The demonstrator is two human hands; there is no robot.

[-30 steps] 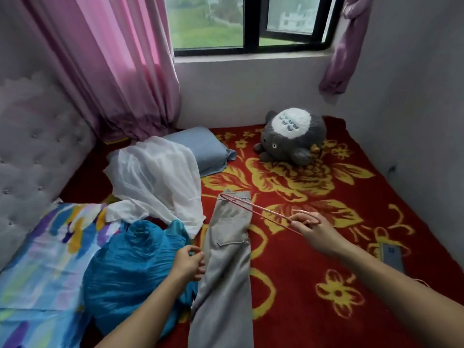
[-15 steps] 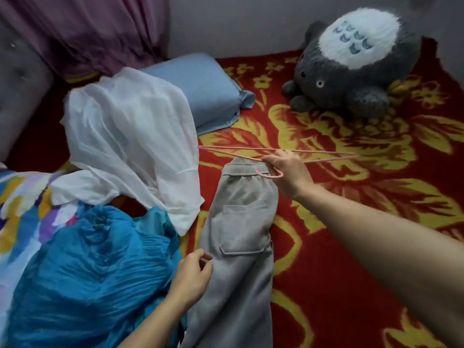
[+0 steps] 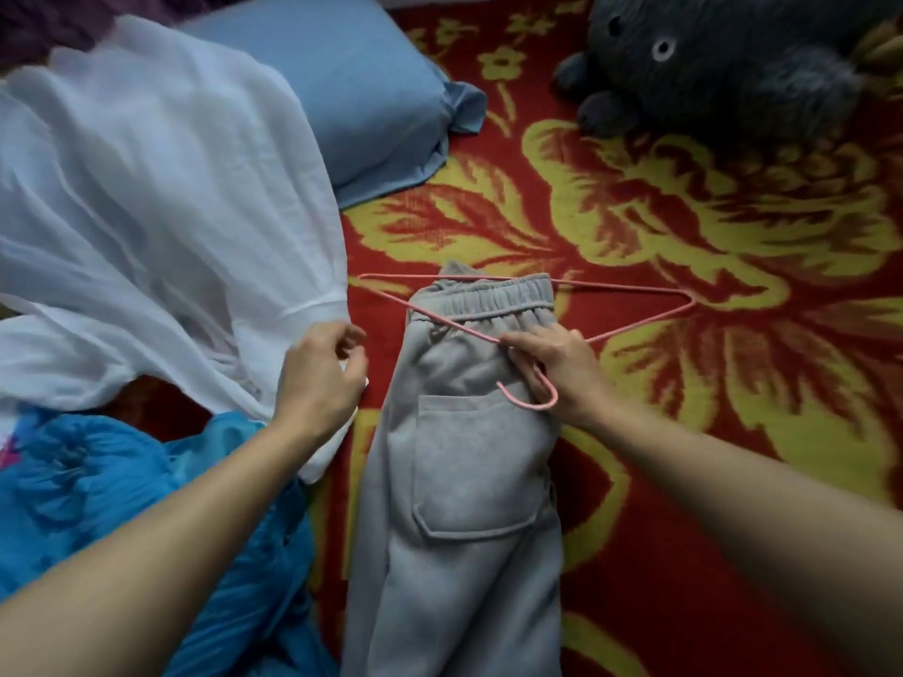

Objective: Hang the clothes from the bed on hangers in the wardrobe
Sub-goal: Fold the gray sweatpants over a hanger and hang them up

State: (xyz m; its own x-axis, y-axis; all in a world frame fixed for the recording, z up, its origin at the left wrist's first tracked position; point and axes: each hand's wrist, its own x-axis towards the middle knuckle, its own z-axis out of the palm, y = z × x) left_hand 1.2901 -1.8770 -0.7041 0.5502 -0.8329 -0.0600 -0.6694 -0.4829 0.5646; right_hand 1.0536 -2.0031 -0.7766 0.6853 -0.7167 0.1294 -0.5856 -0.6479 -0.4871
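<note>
The bed (image 3: 733, 432), covered in a red blanket with yellow flowers, fills the view. A white garment (image 3: 146, 188) sprawls over its left side, with a crumpled blue garment (image 3: 97, 505) nearer the person. The grey trousers (image 3: 464, 505) lie flat down the middle. Their long axis runs straight away from the person, with the elastic waistband at the far end and a back pocket facing up. Beyond them sit a blue pillow (image 3: 352, 90) and a dark plush toy (image 3: 733, 56).

The pink hanger (image 3: 630, 289) lies across the waistband, its long bar crosswise to the trousers' length and its hook curling back toward the person. Whether the bar is over or under the cloth I cannot tell.

The right hand (image 3: 562, 368) rests on the trousers just below the waistband, its grip pinching the hanger's neck where the two slanted wires meet. The left hand (image 3: 317, 378) hovers just beside the trousers' left edge, over the white garment's hem, with fingers loosely curled and nothing plainly caught in them.

The coming move probably turns on that crossing. The trousers must be fed along their length through or over the bar, and the free left hand is the nearer one to lift the cloth while the right steadies the wire.
</note>
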